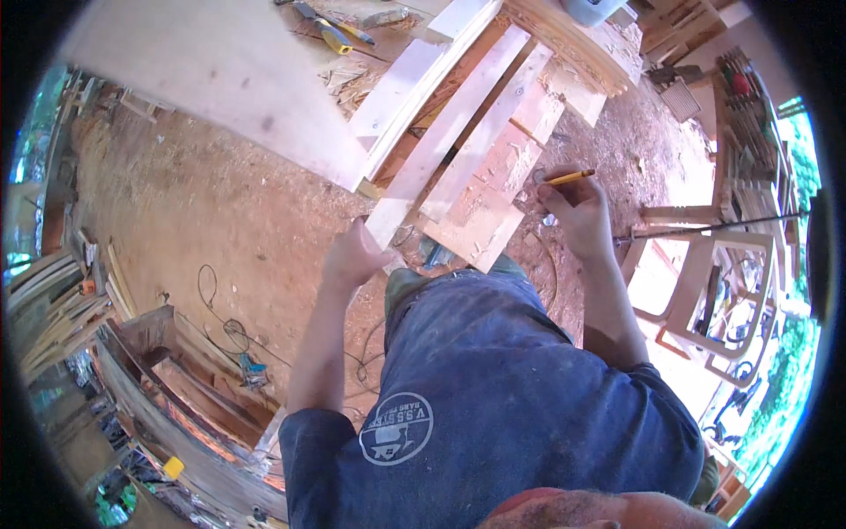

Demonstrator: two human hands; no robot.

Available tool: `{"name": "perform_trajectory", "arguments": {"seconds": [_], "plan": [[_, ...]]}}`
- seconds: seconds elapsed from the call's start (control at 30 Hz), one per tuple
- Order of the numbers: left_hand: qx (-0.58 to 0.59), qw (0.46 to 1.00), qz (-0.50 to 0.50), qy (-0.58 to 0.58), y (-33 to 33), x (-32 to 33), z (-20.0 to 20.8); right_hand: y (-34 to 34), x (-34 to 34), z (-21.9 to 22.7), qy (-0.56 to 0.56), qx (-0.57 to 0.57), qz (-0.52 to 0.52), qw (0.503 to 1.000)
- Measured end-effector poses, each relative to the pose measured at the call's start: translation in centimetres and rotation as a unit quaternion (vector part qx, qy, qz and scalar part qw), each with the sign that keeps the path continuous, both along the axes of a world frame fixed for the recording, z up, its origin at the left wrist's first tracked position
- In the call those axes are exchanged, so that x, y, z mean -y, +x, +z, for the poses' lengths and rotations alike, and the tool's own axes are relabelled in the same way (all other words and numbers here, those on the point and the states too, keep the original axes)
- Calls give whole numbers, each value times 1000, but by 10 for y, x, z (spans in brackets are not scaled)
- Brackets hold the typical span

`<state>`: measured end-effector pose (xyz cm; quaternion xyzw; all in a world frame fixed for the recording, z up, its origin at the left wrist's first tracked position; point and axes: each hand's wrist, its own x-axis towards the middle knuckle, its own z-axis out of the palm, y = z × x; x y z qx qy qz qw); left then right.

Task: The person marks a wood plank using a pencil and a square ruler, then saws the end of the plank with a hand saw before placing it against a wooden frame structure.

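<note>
My left hand (354, 256) is closed round the near end of a long pale wooden board (458, 119), which slants away to the upper right. Between the thumb and fingers of my right hand (577, 212) is a yellow pencil (571, 177), held off to the right of the boards and apart from them. A second pale board (489, 132) runs alongside the first, with a dark gap between them. Under and beside these, a wider plank (476, 227) carries curled wood shavings.
A large pale panel (211, 79) lies at the upper left. Beyond it are a yellow-handled chisel (330, 33) and shavings. Carved moulding (573, 44) crosses the far end. Wooden frames (723, 300) stand at the right; a cable (233, 331) and scrap timber lie on the earthen floor at left.
</note>
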<state>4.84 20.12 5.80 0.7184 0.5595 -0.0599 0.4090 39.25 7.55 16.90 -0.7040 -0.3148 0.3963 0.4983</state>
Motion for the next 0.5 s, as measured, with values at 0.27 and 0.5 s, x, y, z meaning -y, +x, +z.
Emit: {"name": "perform_trajectory", "arguments": {"seconds": [0.27,0.5], "plan": [[2,993,73,97,-5,42,42,73,-23,-58,-15,-108,114,987],[16,985,61,162,48,78,91,38,-73,-58,54,-396,73,914]]}}
